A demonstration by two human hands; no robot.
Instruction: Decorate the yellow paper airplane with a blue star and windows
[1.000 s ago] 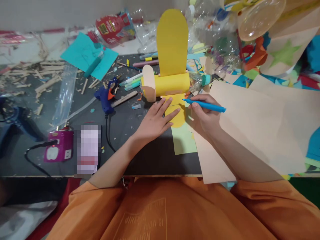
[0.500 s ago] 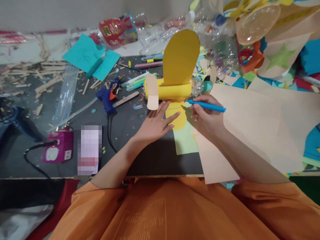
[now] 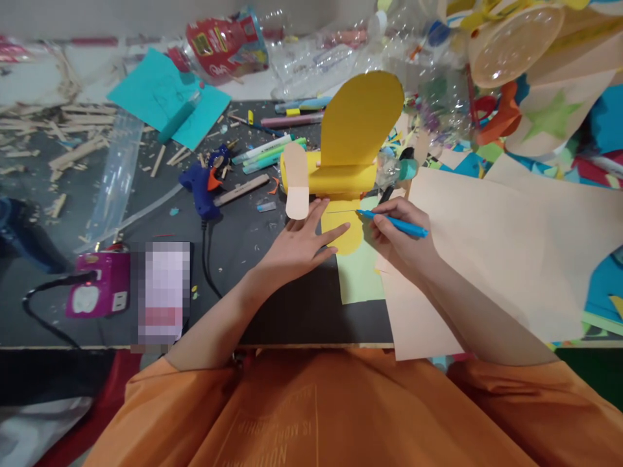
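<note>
My right hand (image 3: 403,228) grips a blue felt-tip pen (image 3: 402,226), its tip at the right end of a thin dark line on the lower yellow paper wing (image 3: 343,237). My left hand (image 3: 306,237) lies with fingers spread over the left part of this wing. Both belong to a yellow paper model with a rolled tube body (image 3: 341,178). A larger yellow wing (image 3: 363,120) stands up behind the tube, and a pale rounded strip (image 3: 296,181) crosses its left end. Light green paper (image 3: 360,282) lies beneath the lower wing.
Left of the model are a blue glue gun (image 3: 202,191), a purple power adapter (image 3: 100,285) and a blurred-out phone (image 3: 163,288). Large cream paper sheets (image 3: 496,246) cover the right side. Markers, wood sticks, a turquoise sheet (image 3: 160,91) and plastic bottles (image 3: 226,45) crowd the back.
The pen tip has moved down from the wing's upper right edge to the end of the drawn line. The upright wing leans more to the right. My left hand stays spread on the paper.
</note>
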